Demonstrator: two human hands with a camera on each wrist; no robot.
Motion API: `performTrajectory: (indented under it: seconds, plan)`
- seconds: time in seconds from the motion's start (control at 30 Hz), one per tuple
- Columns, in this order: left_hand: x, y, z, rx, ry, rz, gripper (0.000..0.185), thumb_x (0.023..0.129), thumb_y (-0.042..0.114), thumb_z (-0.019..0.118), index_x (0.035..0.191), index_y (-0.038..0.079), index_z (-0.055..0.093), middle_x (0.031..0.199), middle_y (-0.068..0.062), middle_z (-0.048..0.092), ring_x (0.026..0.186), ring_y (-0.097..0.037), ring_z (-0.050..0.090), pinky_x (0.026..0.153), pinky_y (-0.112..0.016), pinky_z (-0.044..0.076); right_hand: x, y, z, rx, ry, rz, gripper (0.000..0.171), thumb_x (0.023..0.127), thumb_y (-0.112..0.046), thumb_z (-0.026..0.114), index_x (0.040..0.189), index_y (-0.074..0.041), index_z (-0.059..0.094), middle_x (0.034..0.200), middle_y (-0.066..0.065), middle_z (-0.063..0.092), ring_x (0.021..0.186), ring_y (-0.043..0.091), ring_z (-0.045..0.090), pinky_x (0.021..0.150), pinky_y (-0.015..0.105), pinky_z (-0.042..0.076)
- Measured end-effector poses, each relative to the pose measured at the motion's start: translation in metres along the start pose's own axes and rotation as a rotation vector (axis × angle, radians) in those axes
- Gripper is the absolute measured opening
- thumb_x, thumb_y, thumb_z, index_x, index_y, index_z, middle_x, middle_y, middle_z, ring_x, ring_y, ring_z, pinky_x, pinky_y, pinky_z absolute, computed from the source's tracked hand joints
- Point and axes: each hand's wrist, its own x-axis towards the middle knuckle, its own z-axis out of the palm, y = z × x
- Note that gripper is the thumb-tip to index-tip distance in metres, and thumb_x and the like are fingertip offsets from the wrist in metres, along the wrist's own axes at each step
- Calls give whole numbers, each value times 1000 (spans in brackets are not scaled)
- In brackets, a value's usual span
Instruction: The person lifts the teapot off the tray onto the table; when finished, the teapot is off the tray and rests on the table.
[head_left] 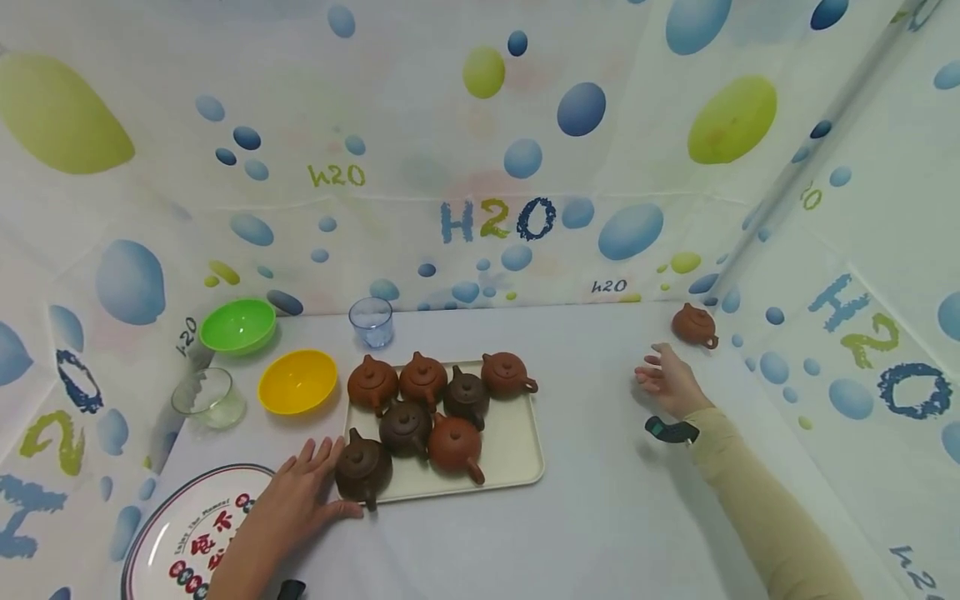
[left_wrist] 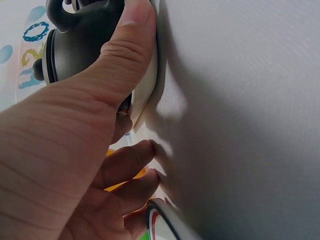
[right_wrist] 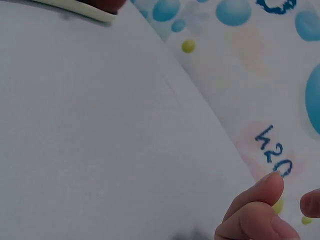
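A cream tray (head_left: 516, 450) carries several small clay teapots, some reddish-brown and some dark. At its front left corner rests my left hand (head_left: 296, 504), with fingers spread along the side and thumb at the front edge. Right beside that hand sits a dark teapot (head_left: 363, 468), whose dark body (left_wrist: 82, 47) shows behind the thumb in the left wrist view. My right hand (head_left: 670, 385) hovers over the table's right side, fingers loosely bent and holding nothing. Just beyond it, apart from the fingers, stands a lone reddish-brown teapot (head_left: 693, 325).
Left of the tray are a yellow bowl (head_left: 297, 382), a green bowl (head_left: 238, 327) and a clear glass bowl (head_left: 210, 398). A bluish glass cup (head_left: 372, 322) stands behind the tray. A white printed plate (head_left: 168, 517) lies partly under the left forearm. Patterned curtains border the table.
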Motion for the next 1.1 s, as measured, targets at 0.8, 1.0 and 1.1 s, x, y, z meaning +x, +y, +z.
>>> performTrajectory:
  seconds: [0.8,1.0,1.1]
  plan:
    - [-3,-2,1,-25,-6,-24,110,75,61,88,156,-4,50,155,-33,52,147,-59,45,120,-72,40,-6,77,127,-579,-350,-191,45,109,-47,58,130,-8,61,97,3,69,62,9,49,50,18,33]
    - [-1,-1,1,-24,-10,-28,110,75,60,89,156,-4,50,156,-32,51,148,-59,45,121,-72,40,-2,87,136,-607,-354,-303,41,109,-43,62,111,-2,68,84,-1,63,61,9,51,49,19,36]
    - [0,0,1,-34,-12,-26,109,75,59,89,156,-4,50,157,-32,51,149,-58,45,121,-71,39,0,90,138,-609,-335,-341,40,109,-40,62,107,-1,70,73,-3,58,58,9,50,50,19,37]
